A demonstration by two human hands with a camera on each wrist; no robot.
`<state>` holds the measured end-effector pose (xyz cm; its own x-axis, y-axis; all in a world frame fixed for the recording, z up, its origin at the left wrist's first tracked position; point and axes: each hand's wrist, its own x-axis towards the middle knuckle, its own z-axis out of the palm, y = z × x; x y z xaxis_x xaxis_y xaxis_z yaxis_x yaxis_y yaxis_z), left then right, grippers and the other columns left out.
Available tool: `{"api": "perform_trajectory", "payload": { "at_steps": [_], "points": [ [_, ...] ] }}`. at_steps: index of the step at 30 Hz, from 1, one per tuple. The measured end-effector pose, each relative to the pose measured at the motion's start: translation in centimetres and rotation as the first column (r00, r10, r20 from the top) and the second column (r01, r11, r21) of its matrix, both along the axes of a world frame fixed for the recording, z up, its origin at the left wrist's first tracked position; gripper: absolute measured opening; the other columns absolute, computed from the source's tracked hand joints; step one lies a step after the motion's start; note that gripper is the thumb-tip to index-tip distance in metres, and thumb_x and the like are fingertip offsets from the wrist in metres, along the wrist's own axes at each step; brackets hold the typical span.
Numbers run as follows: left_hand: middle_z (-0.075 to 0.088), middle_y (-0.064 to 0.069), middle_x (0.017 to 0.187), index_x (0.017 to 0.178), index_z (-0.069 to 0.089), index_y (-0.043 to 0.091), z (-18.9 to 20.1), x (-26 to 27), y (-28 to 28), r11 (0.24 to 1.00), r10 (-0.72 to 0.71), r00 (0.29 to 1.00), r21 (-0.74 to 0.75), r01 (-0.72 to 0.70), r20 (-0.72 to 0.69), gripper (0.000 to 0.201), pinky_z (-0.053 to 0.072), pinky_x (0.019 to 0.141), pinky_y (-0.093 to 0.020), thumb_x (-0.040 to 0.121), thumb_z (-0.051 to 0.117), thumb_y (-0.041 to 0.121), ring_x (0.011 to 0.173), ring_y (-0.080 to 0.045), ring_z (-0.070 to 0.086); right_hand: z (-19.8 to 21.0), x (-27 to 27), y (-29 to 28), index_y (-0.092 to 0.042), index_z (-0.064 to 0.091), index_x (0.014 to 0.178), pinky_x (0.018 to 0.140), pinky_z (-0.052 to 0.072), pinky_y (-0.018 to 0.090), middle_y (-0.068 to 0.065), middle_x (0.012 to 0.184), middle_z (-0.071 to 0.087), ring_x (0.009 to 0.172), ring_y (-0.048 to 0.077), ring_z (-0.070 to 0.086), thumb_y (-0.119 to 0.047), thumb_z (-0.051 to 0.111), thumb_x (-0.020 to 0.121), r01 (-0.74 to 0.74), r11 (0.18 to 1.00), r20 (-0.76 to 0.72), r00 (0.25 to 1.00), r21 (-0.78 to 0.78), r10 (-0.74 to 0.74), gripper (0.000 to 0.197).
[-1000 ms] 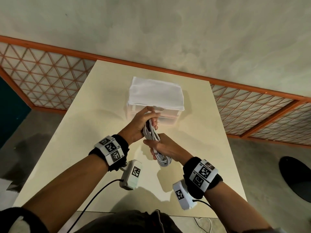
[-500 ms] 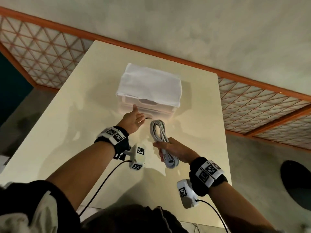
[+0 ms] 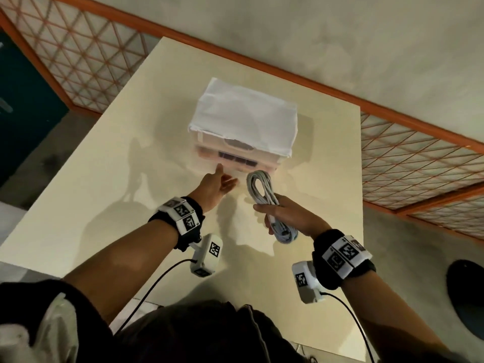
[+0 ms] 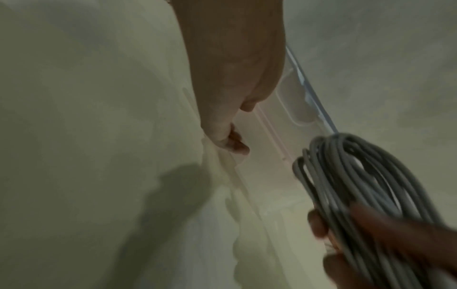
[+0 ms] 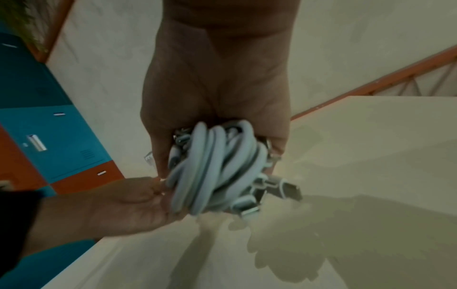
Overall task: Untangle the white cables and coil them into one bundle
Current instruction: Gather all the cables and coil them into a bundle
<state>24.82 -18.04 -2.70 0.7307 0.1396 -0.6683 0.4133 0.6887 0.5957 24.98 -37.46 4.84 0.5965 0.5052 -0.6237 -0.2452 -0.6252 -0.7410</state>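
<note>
The white cables form one long coiled bundle [image 3: 262, 189], held just above the cream table [image 3: 104, 205]. My right hand [image 3: 277, 213] grips the bundle round its middle, so loops stick out at both ends. In the right wrist view the bundle [image 5: 212, 166] fills my right hand [image 5: 217, 93], and connectors [image 5: 284, 190] stick out at its near end. My left hand [image 3: 225, 176] holds nothing and reaches, fingers stretched, to the lower front of the drawer box [image 3: 235, 161]. In the left wrist view the left hand's fingertips [image 4: 232, 142] touch the box's bottom edge, with the bundle [image 4: 358, 176] to the right.
A translucent plastic drawer box, draped with a white cloth [image 3: 243, 116], stands mid-table just beyond both hands. An orange-framed lattice railing [image 3: 419, 163] runs behind the table. Teal and orange lockers [image 5: 49, 136] stand to the left. The table's near edge lies close to my body.
My left hand has let go of the bundle and moved forward to the drawer box's lower front. My right hand now holds the bundle alone, slightly to the right.
</note>
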Motion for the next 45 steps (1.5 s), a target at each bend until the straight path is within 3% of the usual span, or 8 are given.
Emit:
{"api": "perform_trajectory", "payload": {
  "at_steps": [4, 9, 15, 27, 29, 33, 40, 45],
  "points": [
    [0.058, -0.016, 0.086, 0.09, 0.051, -0.005, 0.0, -1.6, 0.5, 1.0, -0.018, 0.999, -0.018, 0.017, -0.048, 0.039, 0.056, 0.078, -0.028, 0.103, 0.034, 0.028, 0.081, -0.023, 0.063, 0.9, 2.4, 2.3, -0.017, 0.053, 0.082, 0.054, 0.05, 0.029, 0.009, 0.06, 0.058, 0.046, 0.02, 0.056, -0.026, 0.063, 0.09, -0.035, 0.999, 0.047, 0.998, -0.029, 0.037, 0.016],
    [0.054, -0.016, 0.08, 0.082, 0.049, 0.0, 0.1, -3.2, 1.3, 0.997, 0.028, 0.996, -0.073, -0.035, -0.085, 0.032, 0.058, 0.063, -0.026, 0.102, 0.039, 0.023, 0.078, -0.025, 0.062, 0.5, 5.3, 6.7, -0.012, 0.052, 0.11, 0.05, 0.05, 0.029, 0.011, 0.062, 0.052, 0.047, 0.02, 0.051, -0.019, 0.064, 0.089, -0.169, 0.982, 0.058, 0.983, -0.086, 0.174, 0.025],
    [0.055, -0.016, 0.087, 0.088, 0.051, -0.002, 0.3, -4.4, 1.7, 0.993, 0.008, 0.999, -0.119, -0.014, -0.05, 0.029, 0.055, 0.087, -0.034, 0.102, 0.036, 0.019, 0.083, -0.025, 0.062, -1.8, 7.4, 10.5, -0.008, 0.06, 0.081, 0.053, 0.05, 0.026, 0.006, 0.056, 0.06, 0.04, 0.016, 0.059, -0.029, 0.068, 0.084, -0.418, 0.846, -0.013, 0.898, -0.331, 0.439, 0.022],
    [0.058, -0.016, 0.084, 0.083, 0.049, -0.002, 0.0, -4.3, 1.9, 0.994, -0.01, 0.999, -0.111, 0.004, -0.051, 0.034, 0.056, 0.074, -0.025, 0.103, 0.034, 0.022, 0.081, -0.023, 0.064, -5.0, 8.1, 9.9, -0.009, 0.056, 0.077, 0.046, 0.048, 0.022, 0.003, 0.057, 0.056, 0.037, 0.013, 0.053, -0.023, 0.065, 0.088, 0.058, 0.987, -0.192, 0.977, -0.148, -0.087, 0.02],
    [0.059, -0.018, 0.085, 0.084, 0.05, -0.003, 0.0, -4.3, 2.0, 0.995, -0.022, 0.998, -0.102, 0.016, -0.055, 0.036, 0.057, 0.072, -0.024, 0.103, 0.034, 0.022, 0.082, -0.023, 0.064, -5.3, 8.1, 10.1, -0.004, 0.059, 0.084, 0.057, 0.051, 0.025, 0.013, 0.069, 0.063, 0.049, 0.016, 0.06, -0.023, 0.064, 0.089, 0.062, 0.986, -0.09, 0.993, -0.156, -0.077, 0.02],
    [0.06, -0.019, 0.087, 0.085, 0.05, -0.004, 0.2, -4.3, 2.0, 0.995, -0.042, 0.998, -0.097, 0.038, -0.039, 0.037, 0.057, 0.072, -0.023, 0.104, 0.031, 0.023, 0.083, -0.023, 0.064, -6.0, 8.2, 10.8, -0.002, 0.049, 0.133, 0.099, 0.043, 0.035, 0.016, 0.132, 0.056, 0.117, 0.03, 0.056, -0.034, 0.065, 0.087, -0.005, 0.94, 0.196, 0.978, -0.341, 0.077, 0.059],
    [0.056, -0.02, 0.101, 0.091, 0.049, -0.004, 0.0, -4.1, 1.8, 0.996, -0.056, 0.998, -0.065, 0.053, -0.038, 0.035, 0.058, 0.07, -0.02, 0.104, 0.031, 0.024, 0.084, -0.021, 0.065, -7.4, 6.9, 11.9, 0.004, 0.06, 0.116, 0.077, 0.046, 0.032, 0.017, 0.108, 0.065, 0.102, 0.034, 0.063, -0.064, 0.046, 0.087, 0.209, 0.906, 0.396, 0.917, -0.369, -0.05, 0.075],
    [0.059, -0.016, 0.086, 0.09, 0.049, -0.003, 0.3, -3.7, 1.8, 0.998, -0.045, 0.998, -0.054, 0.042, -0.052, 0.034, 0.055, 0.083, -0.026, 0.103, 0.033, 0.023, 0.085, -0.023, 0.066, -7.7, 6.2, 11.9, -0.004, 0.034, 0.141, 0.102, 0.039, 0.044, 0.018, 0.141, 0.045, 0.128, 0.038, 0.044, -0.065, 0.048, 0.086, 0.253, 0.885, 0.505, 0.863, -0.39, -0.024, 0.084]
  ]
}}
